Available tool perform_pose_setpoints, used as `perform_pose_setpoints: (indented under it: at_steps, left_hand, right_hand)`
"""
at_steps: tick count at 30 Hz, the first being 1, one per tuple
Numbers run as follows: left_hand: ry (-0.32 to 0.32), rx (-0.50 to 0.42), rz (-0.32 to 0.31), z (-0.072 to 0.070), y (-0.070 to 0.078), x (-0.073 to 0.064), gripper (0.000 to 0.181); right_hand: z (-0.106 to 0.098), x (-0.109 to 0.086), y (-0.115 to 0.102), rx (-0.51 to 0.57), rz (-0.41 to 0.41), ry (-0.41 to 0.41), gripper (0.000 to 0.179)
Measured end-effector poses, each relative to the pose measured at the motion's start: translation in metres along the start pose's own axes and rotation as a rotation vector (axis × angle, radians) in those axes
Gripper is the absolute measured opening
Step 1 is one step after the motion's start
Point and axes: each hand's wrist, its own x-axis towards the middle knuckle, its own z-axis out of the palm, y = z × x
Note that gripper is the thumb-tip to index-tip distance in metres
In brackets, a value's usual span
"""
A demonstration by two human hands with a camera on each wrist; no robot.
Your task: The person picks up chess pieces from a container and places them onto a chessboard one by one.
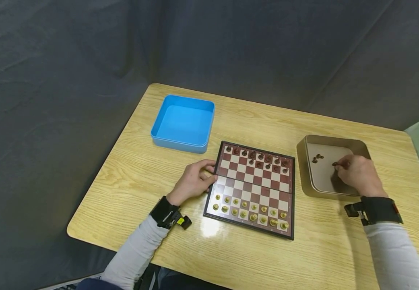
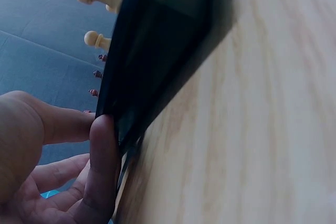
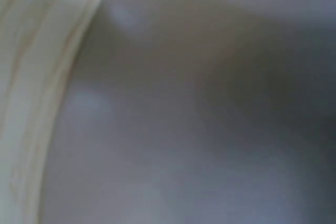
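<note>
A folding chessboard (image 1: 238,177) lies unfolded on the table, a seam across its middle. Light chess pieces (image 1: 253,217) fill two rows on its near side. Dark pieces (image 1: 252,154) stand in a far row, with several more in front at the right. My left hand (image 1: 191,180) pinches the board's left edge near the seam; the left wrist view shows its fingertips (image 2: 102,135) on that edge. Inside the metal tin (image 1: 305,169), my right hand (image 1: 360,173) pinches a dark chess piece (image 1: 335,164). The right wrist view is blurred and hides that hand.
Several loose dark pieces (image 1: 317,158) lie in the tin, left of my right hand. A blue tray (image 1: 182,145) with raised sides sits behind the board to the left. Dark cloth (image 1: 231,52) hangs behind the wooden table (image 1: 129,193).
</note>
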Motion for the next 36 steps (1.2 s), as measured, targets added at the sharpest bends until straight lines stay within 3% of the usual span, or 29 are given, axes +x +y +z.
perform_pose_setpoints:
  at_steps: [8,24,36]
  left_hand:
    - [0.0,-0.001,0.004,0.0,0.0,-0.001,0.047]
    - [0.002,-0.01,-0.001,0.0,-0.002,0.0,0.047]
    - [0.005,-0.006,0.001,-0.001,0.0,-0.001,0.047]
  right_hand:
    - [0.001,-0.004,-0.001,0.024,-0.003,0.027,0.01]
    - [0.001,-0.005,-0.005,0.06,-0.1,0.195,0.005]
    - [-0.005,-0.006,-0.015,0.086,-0.105,0.226,0.012]
